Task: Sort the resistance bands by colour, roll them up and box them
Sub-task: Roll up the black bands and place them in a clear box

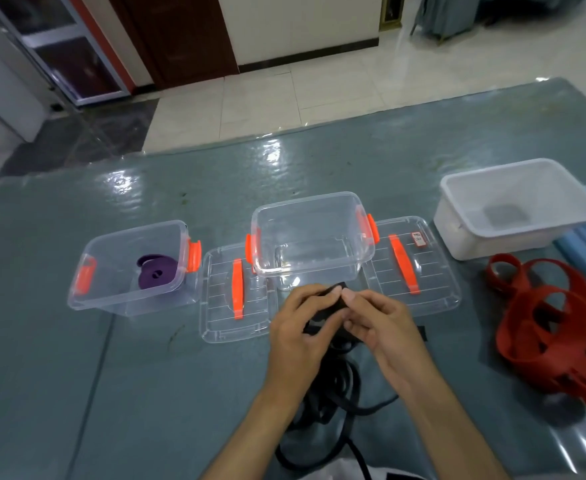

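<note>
Hands at lower centre: left hand (300, 327) and right hand (379, 327) both pinch the black band (333, 386) — its slack trails toward the bottom edge. Purple roll (154, 275) lies in the left clear box (135, 268); red bands (548, 327) lie piled at right.

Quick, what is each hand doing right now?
Left hand: fingers curled round the black band, gripping it.
Right hand: pinching the same black band at its near end.
</note>
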The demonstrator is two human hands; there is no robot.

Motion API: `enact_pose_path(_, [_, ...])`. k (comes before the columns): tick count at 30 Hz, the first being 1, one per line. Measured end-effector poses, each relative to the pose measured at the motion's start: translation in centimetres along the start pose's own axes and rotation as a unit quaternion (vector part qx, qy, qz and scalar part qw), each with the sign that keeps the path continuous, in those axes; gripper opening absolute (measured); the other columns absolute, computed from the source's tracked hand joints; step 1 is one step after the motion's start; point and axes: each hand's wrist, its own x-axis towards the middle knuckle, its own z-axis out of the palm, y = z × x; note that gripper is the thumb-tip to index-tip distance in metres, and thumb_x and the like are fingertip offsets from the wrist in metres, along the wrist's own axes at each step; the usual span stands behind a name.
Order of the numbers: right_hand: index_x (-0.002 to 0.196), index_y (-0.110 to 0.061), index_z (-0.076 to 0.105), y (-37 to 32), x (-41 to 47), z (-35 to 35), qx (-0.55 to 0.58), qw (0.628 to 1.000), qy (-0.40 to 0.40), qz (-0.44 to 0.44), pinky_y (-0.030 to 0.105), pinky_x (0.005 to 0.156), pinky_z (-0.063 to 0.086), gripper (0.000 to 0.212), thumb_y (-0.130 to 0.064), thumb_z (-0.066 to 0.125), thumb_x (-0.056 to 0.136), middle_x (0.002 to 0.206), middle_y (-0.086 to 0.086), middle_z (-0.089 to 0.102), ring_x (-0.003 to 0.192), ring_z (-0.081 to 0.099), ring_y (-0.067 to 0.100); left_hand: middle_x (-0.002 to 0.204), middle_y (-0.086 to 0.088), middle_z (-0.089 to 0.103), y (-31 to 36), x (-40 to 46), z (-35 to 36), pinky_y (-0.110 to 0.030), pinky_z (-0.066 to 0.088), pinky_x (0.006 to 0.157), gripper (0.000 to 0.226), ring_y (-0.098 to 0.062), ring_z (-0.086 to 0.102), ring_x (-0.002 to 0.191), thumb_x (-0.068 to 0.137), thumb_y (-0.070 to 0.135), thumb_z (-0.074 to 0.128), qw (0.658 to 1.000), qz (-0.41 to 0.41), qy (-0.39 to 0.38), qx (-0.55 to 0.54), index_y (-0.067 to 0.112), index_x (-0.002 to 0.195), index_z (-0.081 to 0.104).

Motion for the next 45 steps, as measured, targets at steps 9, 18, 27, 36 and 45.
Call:
enact_pose_path(9, [0.116, -0.017, 0.076, -0.4, -0.5, 0.6, -0.034, 0.994, -0.03, -0.094, 0.037, 0.095, 0.059, 0.035, -0.028, 0.076, 0.082, 0.114, 0.007, 0.077, 0.102, 0.073, 0.024, 0.126, -0.006, 0.065, 0.7, 0.2, -1.7, -0.023, 0.048, 0.105, 0.034, -0.014, 0.061, 0.121, 0.1, 0.006, 0.063, 0.995, 0.078, -0.027, 0.061, 0.006, 0.134, 0.068])
enact_pose_path(18, [0.106, -0.026, 0.081, -1.6, -1.0, 0.1, -0.049, 0.955, -0.063, -0.284, 0.026, 0.076, 0.061, 0.032, -0.007, 0.078, 0.08, 0.096, 0.006, 0.079, 0.085, 0.077, 0.02, 0.127, 0.009, 0.068, 3.7, -0.1, -2.5, -0.024, 0.049, 0.106, 0.039, -0.015, 0.063, 0.125, 0.097, 0.017, 0.069, 0.994, -0.043, -0.026, -0.095, 0.025, 0.135, 0.064])
enact_pose_path(27, [0.091, -0.02, 0.077, -0.7, -2.4, 0.7, 0.097, 0.973, -0.043, -0.204, 0.041, 0.083, 0.061, 0.032, -0.041, 0.091, 0.072, 0.102, 0.01, 0.077, 0.1, 0.075, 0.029, 0.114, -0.001, 0.076, 5.2, 0.1, -2.5, -0.025, 0.053, 0.097, 0.022, -0.021, 0.071, 0.113, 0.087, 0.012, 0.076, 0.97, -0.093, 0.039, -0.221, 0.019, 0.108, 0.077])
enact_pose_path(36, [0.107, -0.011, 0.072, -1.4, -2.3, 0.2, -0.057, 0.956, -0.022, -0.286, 0.025, 0.088, 0.058, 0.033, -0.001, 0.081, 0.077, 0.105, 0.005, 0.079, 0.103, 0.075, 0.022, 0.128, 0.008, 0.071, 5.0, 0.1, -1.7, -0.033, 0.05, 0.109, 0.028, -0.015, 0.063, 0.128, 0.101, 0.008, 0.065, 0.995, -0.036, -0.004, -0.088, 0.018, 0.127, 0.071])
enact_pose_path(45, [0.099, -0.012, 0.073, -1.2, -1.0, 0.6, -0.039, 0.954, -0.031, -0.297, 0.024, 0.089, 0.058, 0.03, 0.009, 0.078, 0.078, 0.104, -0.001, 0.078, 0.106, 0.074, 0.019, 0.128, 0.0, 0.058, 4.1, 0.0, -1.1, -0.032, 0.052, 0.104, 0.035, -0.022, 0.06, 0.124, 0.102, 0.006, 0.061, 0.999, 0.023, 0.036, -0.021, 0.015, 0.135, 0.068])
